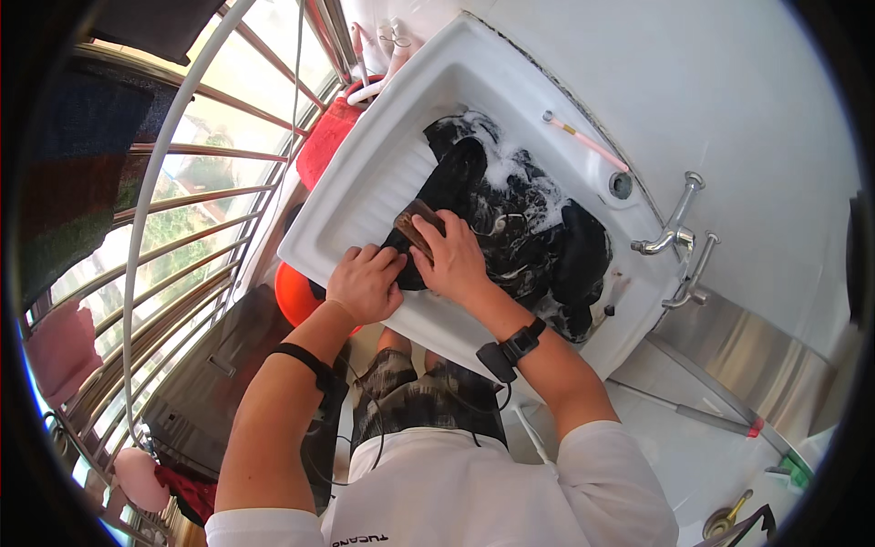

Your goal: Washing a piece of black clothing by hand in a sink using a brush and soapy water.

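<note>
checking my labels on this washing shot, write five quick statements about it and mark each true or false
1. The right hand holds a brown block. True.
2. The left hand is on the tap. False: it is on the black cloth in the white sink.
3. White suds lie on the cloth. True.
4. The chrome tap stands left of the sink. False: it is on the right.
5. The red towel is inside the sink. False: it is outside, beside the left edge.
</note>
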### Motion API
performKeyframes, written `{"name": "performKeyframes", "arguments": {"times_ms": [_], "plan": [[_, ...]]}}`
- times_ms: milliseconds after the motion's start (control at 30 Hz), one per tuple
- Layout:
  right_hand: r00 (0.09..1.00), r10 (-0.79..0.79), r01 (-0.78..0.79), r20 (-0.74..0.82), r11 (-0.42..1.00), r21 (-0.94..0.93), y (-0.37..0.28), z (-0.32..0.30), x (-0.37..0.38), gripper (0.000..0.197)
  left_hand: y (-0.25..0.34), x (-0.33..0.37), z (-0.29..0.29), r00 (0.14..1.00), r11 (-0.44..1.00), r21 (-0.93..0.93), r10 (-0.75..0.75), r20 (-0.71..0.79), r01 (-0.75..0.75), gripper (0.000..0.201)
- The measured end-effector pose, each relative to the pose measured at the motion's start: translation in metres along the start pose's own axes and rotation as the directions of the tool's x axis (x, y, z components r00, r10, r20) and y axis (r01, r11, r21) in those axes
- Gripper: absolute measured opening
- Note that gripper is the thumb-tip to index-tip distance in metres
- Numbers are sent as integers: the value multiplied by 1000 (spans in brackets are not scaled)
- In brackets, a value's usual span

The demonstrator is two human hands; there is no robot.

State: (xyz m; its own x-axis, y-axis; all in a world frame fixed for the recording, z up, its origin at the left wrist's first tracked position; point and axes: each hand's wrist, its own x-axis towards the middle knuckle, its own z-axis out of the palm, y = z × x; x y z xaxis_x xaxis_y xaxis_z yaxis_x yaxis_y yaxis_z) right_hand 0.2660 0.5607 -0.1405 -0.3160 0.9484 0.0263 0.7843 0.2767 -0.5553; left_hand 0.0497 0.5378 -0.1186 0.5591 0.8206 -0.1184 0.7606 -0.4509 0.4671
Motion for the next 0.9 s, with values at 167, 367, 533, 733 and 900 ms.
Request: {"name": "performKeyframes", "arguments": {"times_ms": [167,367,533,733,900], "plan": [[972,103,-148,-209,965,-217,49,11,79,52,-1,-2,5,999,1000,-28,5,-48,-7,38],[985,-168,170,-23,983,73,-6,15,31,55,-8,-8,6,997,999,-15,-53,-50,52,32],[981,146,-178,-132,942,-285,70,-3,85,52,1,5,6,996,999,-45,-2,-88,-2,26],[959,181,-233,-217,942,-242,67,-8,63,53,-5,-11,4,994,997,-46,-60,-90,56,24],[869,324,-434,-373,863,-260,125,-8,-49,60,1,0,-1,992,1000,-16,10,-128,-12,19]]}}
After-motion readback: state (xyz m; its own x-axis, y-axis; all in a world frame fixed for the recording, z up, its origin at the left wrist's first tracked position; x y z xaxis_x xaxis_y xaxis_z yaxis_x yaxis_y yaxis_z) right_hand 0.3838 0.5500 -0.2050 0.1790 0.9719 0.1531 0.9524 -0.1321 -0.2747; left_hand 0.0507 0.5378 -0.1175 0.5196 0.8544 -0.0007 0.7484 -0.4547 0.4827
